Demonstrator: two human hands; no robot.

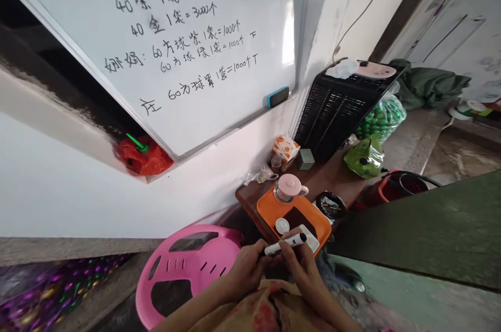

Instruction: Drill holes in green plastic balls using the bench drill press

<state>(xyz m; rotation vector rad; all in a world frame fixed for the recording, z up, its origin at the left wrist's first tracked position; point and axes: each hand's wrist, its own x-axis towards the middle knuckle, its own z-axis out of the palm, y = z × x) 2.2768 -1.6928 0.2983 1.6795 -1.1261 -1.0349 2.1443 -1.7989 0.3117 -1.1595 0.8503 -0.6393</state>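
Observation:
Both my hands hold a white marker pen with a black cap (287, 242) low in the middle of the view. My left hand (246, 269) is closed round the marker's left end. My right hand (303, 267) pinches it near the capped end. A large whiteboard (250, 76) covered in handwritten lines leans against the wall above. A blue-and-black eraser (278, 96) sits on its lower edge.
An orange tray (270, 209) with a pink-lidded cup (288, 187) and a small white dish rests on a brown table (324, 178) just beyond my hands. A pink plastic chair (183, 269) stands lower left. Black crates (340, 107) and bags of green balls (381, 118) lie behind.

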